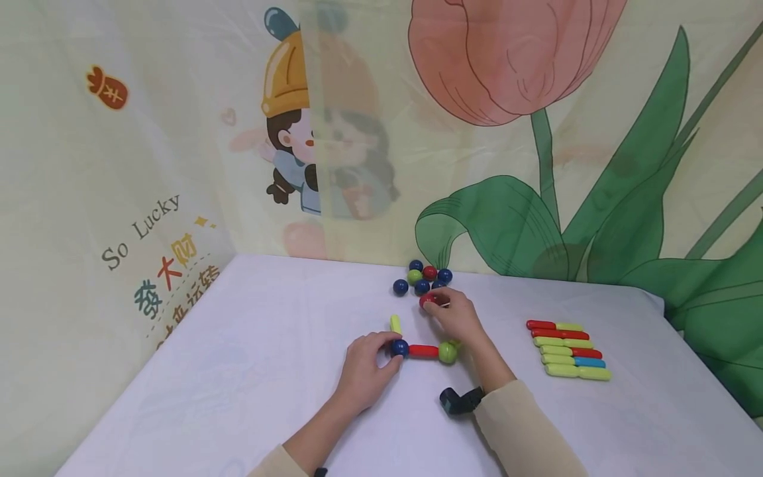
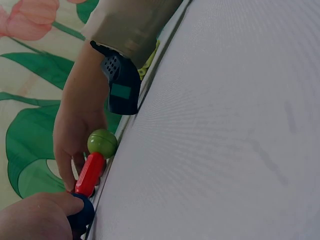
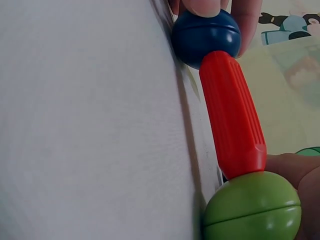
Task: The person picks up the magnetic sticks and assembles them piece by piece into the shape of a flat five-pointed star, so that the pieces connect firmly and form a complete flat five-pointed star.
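Step in hand looks like adding a ball to the joined piece, which lies just below centre in the head view. Your left hand [image 1: 369,372] pinches the blue ball [image 1: 400,348], thumb and fingers closed in on it; red rod [image 1: 424,351] runs right from there to the green ball [image 1: 448,352], and a yellow-green rod [image 1: 396,324] points from the blue ball toward the top of the frame. Your right hand [image 1: 460,319] has the red ball [image 1: 427,301] between thumb and fingertips, just below the loose balls [image 1: 422,287] at upper middle. Spare rods [image 1: 560,342] lie in a row at right of frame. Next move probably calls for bringing the red ball to a free rod end, perhaps the yellow-green one, squared to it, while your left hand steadies the joint.
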A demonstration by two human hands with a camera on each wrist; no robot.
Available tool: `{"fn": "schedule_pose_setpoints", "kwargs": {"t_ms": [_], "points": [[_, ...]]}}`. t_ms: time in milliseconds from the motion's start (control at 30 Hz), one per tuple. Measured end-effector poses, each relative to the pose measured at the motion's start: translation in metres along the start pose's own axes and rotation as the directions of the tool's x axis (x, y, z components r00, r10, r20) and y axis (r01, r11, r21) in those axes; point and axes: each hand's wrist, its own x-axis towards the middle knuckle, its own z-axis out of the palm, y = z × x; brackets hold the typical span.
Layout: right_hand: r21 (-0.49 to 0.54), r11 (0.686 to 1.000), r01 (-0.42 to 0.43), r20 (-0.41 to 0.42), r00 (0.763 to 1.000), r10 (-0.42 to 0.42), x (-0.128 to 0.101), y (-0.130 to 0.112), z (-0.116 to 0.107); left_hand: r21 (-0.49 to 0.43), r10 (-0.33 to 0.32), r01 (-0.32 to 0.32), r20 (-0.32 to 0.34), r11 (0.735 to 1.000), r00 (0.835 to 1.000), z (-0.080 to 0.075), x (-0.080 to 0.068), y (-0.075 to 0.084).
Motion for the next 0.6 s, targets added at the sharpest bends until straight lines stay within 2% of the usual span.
{"fn": "schedule_pose_setpoints", "kwargs": {"t_ms": [200, 400, 600], "points": [[0.018, 1.000, -0.006, 0.033, 0.999, 0.005, -0.006, 0.000, -0.005, 0.014, -0.001, 0.000, 0.013, 1.000, 1.000, -0.002, -0.001, 0.003], [0.068, 0.995, -0.077, 0.107, 0.992, 0.070, -0.017, 0.001, -0.013, 0.023, -0.010, 0.009, 0.023, 1.000, 1.000, -0.001, -0.001, 0.005], [0.130, 0.982, -0.139, 0.186, 0.976, 0.114, -0.031, -0.001, -0.015, -0.001, -0.047, 0.047, 0.017, 0.999, 0.999, -0.001, -0.001, 0.005]]}}
